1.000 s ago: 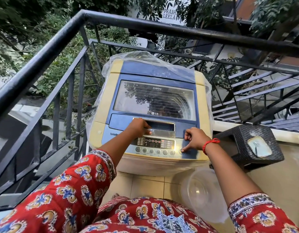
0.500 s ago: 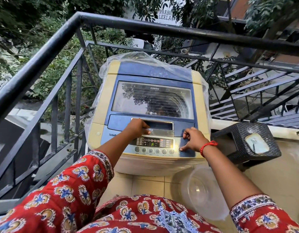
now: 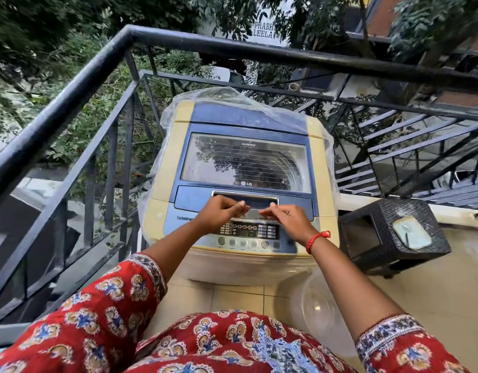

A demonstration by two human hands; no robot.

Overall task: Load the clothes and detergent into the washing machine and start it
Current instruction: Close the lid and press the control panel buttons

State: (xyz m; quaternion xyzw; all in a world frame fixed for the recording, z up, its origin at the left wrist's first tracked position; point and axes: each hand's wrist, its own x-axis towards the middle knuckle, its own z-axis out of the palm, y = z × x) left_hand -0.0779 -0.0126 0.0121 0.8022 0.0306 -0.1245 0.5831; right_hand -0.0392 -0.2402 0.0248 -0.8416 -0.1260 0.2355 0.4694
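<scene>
Both hands (image 3: 259,215) prob. on washer (image 3: 243,146) lid handle (image 3: 244,201).

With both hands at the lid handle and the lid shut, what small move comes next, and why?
Probably lift the lid open by its handle: the left hand and right hand both rest their fingers on it, and the washing machine is closed.

"LG" on washing machine lid (image 3: 246,157)

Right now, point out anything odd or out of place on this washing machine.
A crumpled clear plastic cover is bunched over the back and sides of the blue-and-cream top-loading washing machine, not removed or fitted. Otherwise nothing looks spilled or damaged; the glass lid lies flat.
</scene>
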